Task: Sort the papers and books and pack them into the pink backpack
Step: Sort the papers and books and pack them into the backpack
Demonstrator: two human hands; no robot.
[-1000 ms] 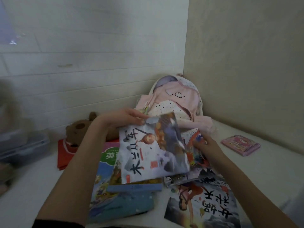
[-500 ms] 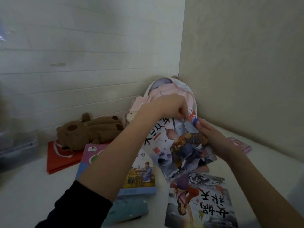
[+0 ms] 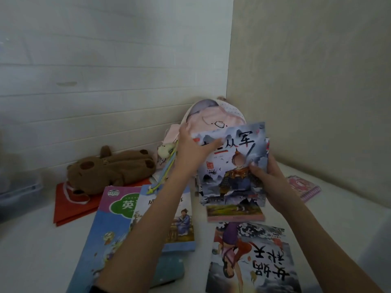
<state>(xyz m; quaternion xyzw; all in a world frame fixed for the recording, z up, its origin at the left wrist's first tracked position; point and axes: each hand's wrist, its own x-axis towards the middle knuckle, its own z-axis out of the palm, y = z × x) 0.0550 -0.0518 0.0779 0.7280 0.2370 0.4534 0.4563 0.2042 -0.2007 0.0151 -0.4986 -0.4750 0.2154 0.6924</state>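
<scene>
From the head camera, both hands hold a grey picture book (image 3: 232,163) upright over the white table (image 3: 31,250), its cover facing the camera, just in front of the pink backpack (image 3: 213,117) that stands in the corner where the two walls meet. The left hand (image 3: 191,151) grips the book's upper left corner, thumb laid across the cover and the other fingers curled behind the edge. The right hand (image 3: 268,176) grips the lower right side, thumb pressed on the cover and the remaining fingers wrapped round behind. At least one more thin book (image 3: 234,214) shows below the lower edge of the grey one; whether the hands hold it too cannot be told.

On the table below the right arm lies a book with a flying figure (image 3: 251,261), flat and turned away from the camera. Under the left arm lie a blue book (image 3: 179,225) on top of a purple textbook (image 3: 114,218), with a teal pouch (image 3: 169,269) just beside them. To the left a brown plush toy (image 3: 110,168) rests on a red folder (image 3: 69,208). A pink spiral notebook (image 3: 304,187) lies near the right wall, well apart from the rest.
</scene>
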